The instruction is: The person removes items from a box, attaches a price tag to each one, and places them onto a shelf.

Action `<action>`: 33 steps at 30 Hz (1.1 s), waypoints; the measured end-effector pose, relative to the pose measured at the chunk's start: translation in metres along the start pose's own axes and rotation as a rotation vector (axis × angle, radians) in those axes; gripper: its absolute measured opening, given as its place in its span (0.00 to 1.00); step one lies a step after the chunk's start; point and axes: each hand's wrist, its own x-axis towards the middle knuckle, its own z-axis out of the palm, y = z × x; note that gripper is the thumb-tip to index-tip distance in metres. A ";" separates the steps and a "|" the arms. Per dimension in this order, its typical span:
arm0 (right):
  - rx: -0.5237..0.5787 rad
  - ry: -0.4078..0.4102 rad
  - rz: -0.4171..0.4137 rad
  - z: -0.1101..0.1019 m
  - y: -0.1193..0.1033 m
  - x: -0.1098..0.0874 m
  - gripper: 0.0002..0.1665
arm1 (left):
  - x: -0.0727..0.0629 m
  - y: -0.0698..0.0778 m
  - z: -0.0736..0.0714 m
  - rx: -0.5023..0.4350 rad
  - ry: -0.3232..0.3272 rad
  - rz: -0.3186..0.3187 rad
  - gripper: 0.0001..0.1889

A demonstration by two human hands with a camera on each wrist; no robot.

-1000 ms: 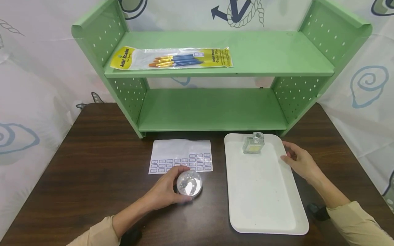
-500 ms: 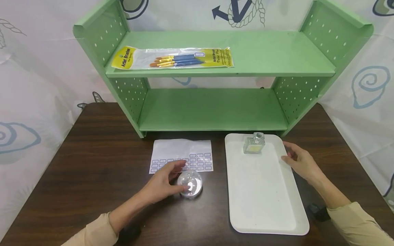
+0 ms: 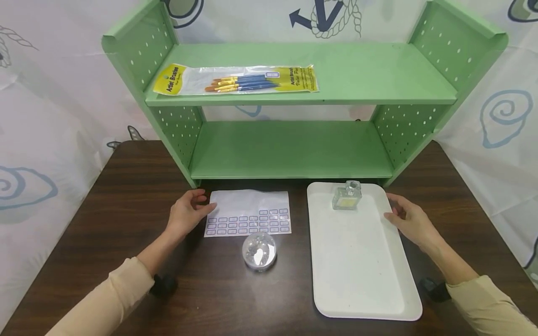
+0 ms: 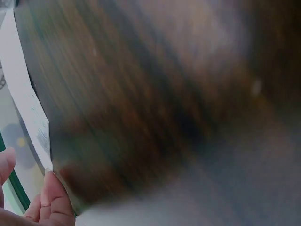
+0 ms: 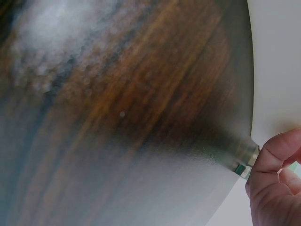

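A sheet of small labels [image 3: 245,205] lies flat on the dark wooden table. My left hand [image 3: 182,217] is at its left edge, thumb over the sheet and fingers beside the edge; the left wrist view shows a gap between thumb and fingers [image 4: 55,193]. In front of the sheet sits a clear glass ball [image 3: 259,251], touched by neither hand. My right hand [image 3: 414,225] rests loosely at the right rim of a white tray [image 3: 361,266], thumb and fingertips at the rim. A square glass bottle [image 3: 346,196] stands at the tray's far end.
A green two-tier shelf [image 3: 294,149] stands behind the sheet and tray. On its upper board lies a packet of artist brushes [image 3: 235,80]. A patterned white cloth [image 3: 50,102] hangs behind and at both sides of the table.
My left hand has let go of the glass ball and moved left and away to the label sheet. The ball stays in place. The right hand has not moved.
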 end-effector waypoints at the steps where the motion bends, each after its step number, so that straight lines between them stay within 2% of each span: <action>1: -0.002 0.002 -0.002 0.000 0.000 0.000 0.31 | 0.002 -0.001 0.000 0.024 0.000 -0.006 0.29; 8: 0.002 0.005 -0.004 0.001 0.001 0.000 0.31 | 0.013 0.001 0.002 0.153 -0.020 -0.027 0.31; 16: 0.000 0.007 -0.010 0.001 0.002 0.000 0.31 | 0.018 0.001 0.004 0.229 -0.032 -0.044 0.29; 33: -0.005 0.017 -0.043 0.001 0.004 0.000 0.30 | 0.017 0.004 0.008 0.265 -0.038 -0.107 0.25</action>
